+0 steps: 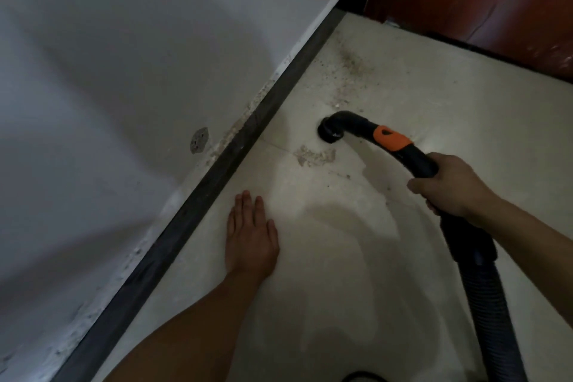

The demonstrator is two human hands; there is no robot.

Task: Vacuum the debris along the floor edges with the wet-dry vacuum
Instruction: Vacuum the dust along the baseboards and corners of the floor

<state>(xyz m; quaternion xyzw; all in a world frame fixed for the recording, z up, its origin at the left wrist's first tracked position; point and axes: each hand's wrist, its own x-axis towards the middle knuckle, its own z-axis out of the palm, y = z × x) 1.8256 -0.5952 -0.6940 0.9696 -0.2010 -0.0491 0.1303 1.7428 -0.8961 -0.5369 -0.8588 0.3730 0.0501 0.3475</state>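
The pale tiled floor (356,257) nearest the person looks mostly free of grit, so the near stretch along the dark baseboard (198,195) seems done, while the far stretch toward the red door (480,0) is not. A broad scatter of debris (347,71) lies beyond the vacuum nozzle (329,130), which sits mouth-down on the tile, and a smaller crumbly patch (314,156) waits just beside it, with more grit along the wall foot. The right hand (449,187) grips the black hose handle (412,155); the left hand (249,232) rests flat, fingers straight, on the floor.
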